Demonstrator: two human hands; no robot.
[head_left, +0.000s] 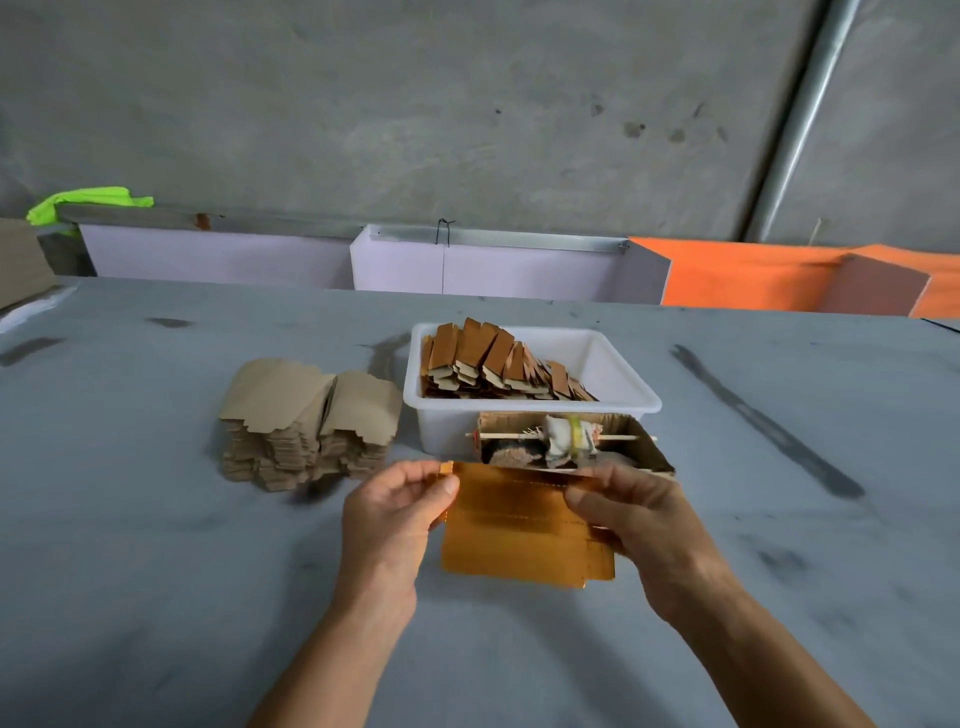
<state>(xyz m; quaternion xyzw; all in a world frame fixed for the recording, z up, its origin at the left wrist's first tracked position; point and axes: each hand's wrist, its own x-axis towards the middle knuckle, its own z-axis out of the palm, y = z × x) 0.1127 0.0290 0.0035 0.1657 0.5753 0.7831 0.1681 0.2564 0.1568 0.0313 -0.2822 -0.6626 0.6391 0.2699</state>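
Table: grey and scuffed, carries everything.

White tub: centre back, part-filled with folded gold-faced pieces leaning in a row.

Stack of brown card blanks: just left of the tub. The top sheets are fanned out of line.

Open cardboard box: against the tub's near wall. A stick lies across it with a cloth wad bound on. Possibly a glue or wiping roller, cannot confirm.

Gold card blank: held in front of the cardboard box, creases running across it. Its top edge is raised. Cannot tell whether the lower edge touches the table.

Left hand: thumb and fingers pinch the blank's upper left tab.

Right hand: fingers curl over the upper right edge and grip it.

Judged step: forming a fold along the top crease, or bringing that edge to the wad.

Risks:
- The grip is at two corners only. Uneven pull could skew the fold off its crease and kink the foil face.
- The small left tab could tear or slip under a hard pinch.
- The blank's top edge is close to the stick. A knock could roll it out of the box.
- If the wad is wet, a stray touch marks the gold side.
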